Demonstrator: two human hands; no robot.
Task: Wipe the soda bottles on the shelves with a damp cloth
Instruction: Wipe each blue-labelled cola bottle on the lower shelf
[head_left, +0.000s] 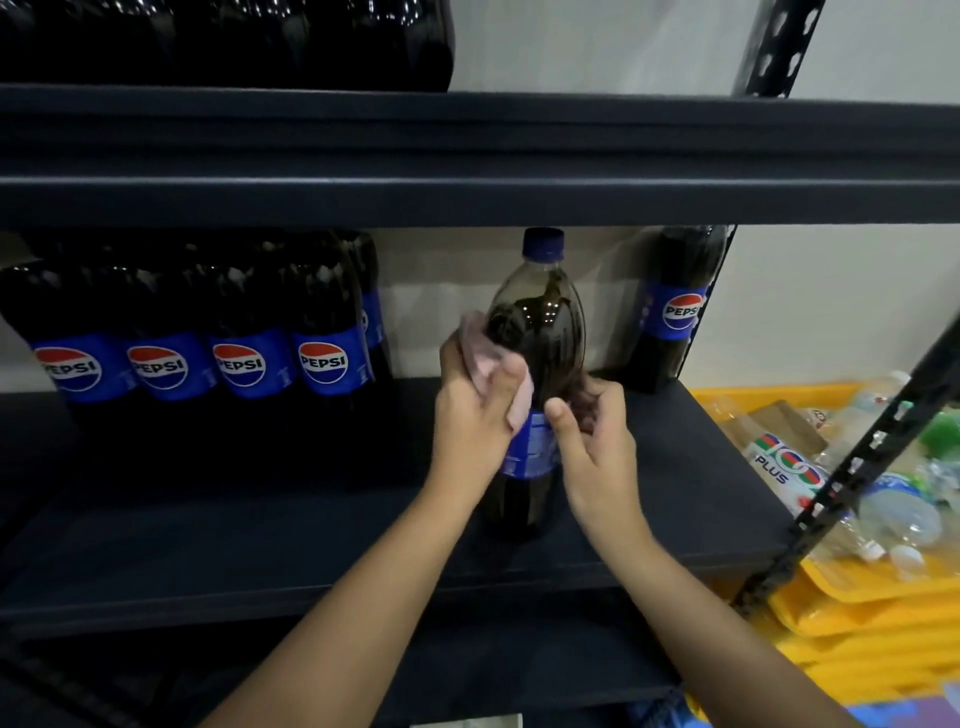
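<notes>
A large dark soda bottle (540, 332) with a blue cap and blue label stands upright on the middle shelf (260, 545). My left hand (475, 410) grips a pale pink cloth (498, 374) and presses it against the bottle's left shoulder. My right hand (592, 436) curls round the bottle's right side at the top of the label, thumb in front. A row of several Pepsi bottles (244, 358) stands at the left of the same shelf. One more Pepsi bottle (675, 306) stands at the back right corner.
The dark shelf above (467, 156) hangs just over the bottle's cap and carries more dark bottles (228, 41). A perforated metal upright (852, 457) borders the shelf on the right. Beyond it, stacked yellow trays (872, 603) hold empty plastic bottles (789, 467).
</notes>
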